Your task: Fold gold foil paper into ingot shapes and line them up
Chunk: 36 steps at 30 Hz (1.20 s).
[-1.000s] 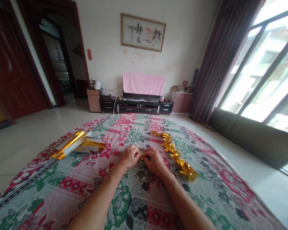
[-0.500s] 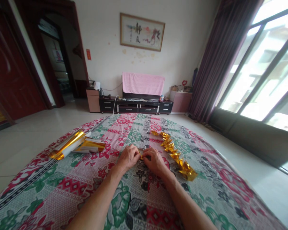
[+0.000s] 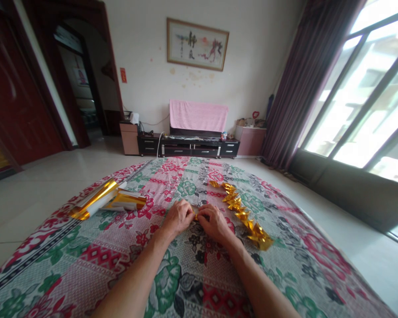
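Note:
My left hand and my right hand meet at the middle of a floral cloth, fingers curled and pinched together on a small gold foil piece. Only a sliver of the gold piece shows between the fingertips. Just right of my right hand a row of several folded gold foil shapes runs from far to near. To the left lies a stack of flat gold foil sheets.
The cloth covers a rounded surface whose edges drop to a tiled floor on both sides. A low TV cabinet with a pink cover stands at the far wall. A window and dark curtain fill the right side.

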### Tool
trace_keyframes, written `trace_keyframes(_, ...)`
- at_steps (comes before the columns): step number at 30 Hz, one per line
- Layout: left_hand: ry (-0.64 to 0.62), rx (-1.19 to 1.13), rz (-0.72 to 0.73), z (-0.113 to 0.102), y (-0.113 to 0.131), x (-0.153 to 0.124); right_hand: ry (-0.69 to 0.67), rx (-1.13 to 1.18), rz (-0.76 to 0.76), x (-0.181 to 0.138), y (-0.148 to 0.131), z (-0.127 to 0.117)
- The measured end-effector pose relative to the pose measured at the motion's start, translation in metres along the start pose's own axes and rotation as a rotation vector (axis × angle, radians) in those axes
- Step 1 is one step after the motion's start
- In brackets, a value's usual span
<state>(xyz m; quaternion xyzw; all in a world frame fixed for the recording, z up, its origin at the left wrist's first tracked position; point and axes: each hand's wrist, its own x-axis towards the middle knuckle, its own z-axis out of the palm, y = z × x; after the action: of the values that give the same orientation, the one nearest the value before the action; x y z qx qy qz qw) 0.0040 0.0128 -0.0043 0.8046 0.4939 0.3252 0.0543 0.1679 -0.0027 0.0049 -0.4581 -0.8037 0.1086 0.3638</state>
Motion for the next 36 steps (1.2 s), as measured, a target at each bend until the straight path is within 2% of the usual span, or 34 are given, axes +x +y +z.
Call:
trace_keyframes(16, 0.017, -0.012, -0.019, -0.004, 0.007, 0.001, 0.055, -0.042, 0.044, -0.001, -0.005, 0.004)
trace_keyframes(27, -0.046, -0.172, 0.019, -0.003, -0.011, 0.006, 0.028, -0.037, 0.048, -0.001, -0.006, 0.002)
trace_keyframes(36, 0.016, -0.118, -0.008, -0.001, -0.006, 0.004, 0.037, -0.039, 0.052, -0.001, -0.008, 0.001)
